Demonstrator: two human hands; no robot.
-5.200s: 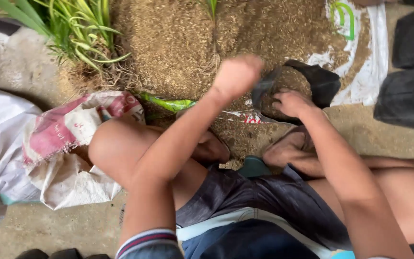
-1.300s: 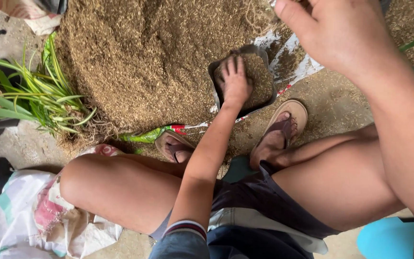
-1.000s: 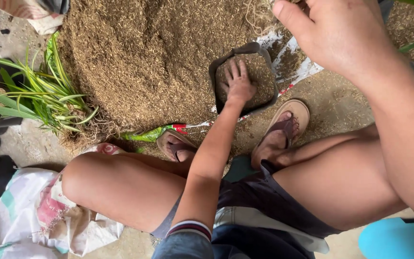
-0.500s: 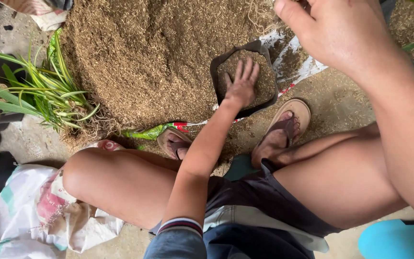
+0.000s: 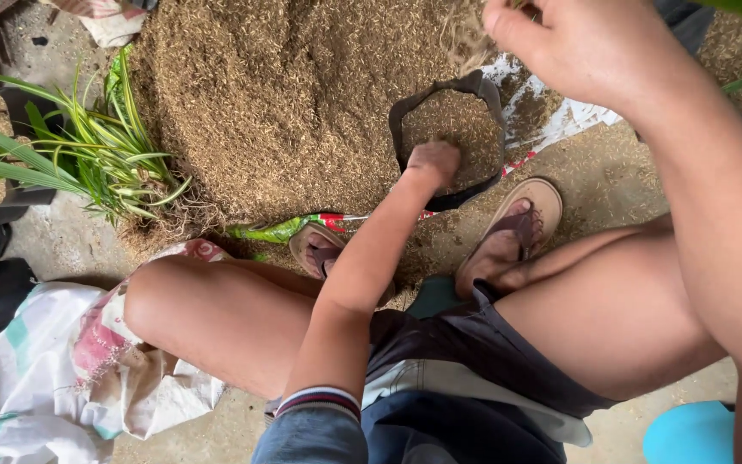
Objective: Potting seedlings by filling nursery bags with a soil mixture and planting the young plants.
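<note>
Head view: half a second ago the left hand point(image 5: 434, 161) lay with fingers spread flat on the fill of the small black plastic nursery bag point(image 5: 448, 137); now it is curled into a fist, knuckles pressed down into the brown husk fill near the bag's front rim. The bag itself has not moved. It stands upright on the ground at the edge of the large brown heap of husk mix point(image 5: 285, 94), touching it, with a white printed sack point(image 5: 560, 120) under and behind it. The right hand point(image 5: 581, 51) has stayed raised close to the camera, well above the bag, fingers loosely curled together; whether it holds anything, I cannot tell.

Just in front of the bag are the person's two feet in tan flip-flop sandals point(image 5: 521, 228), with a green plastic wrapper point(image 5: 281, 230) lying beside the left one. Farther left, a green-and-yellow striped leafy plant point(image 5: 88, 163) lies at the foot of the heap, and a white and pink woven sack point(image 5: 70, 361) lies crumpled beside the left knee.
</note>
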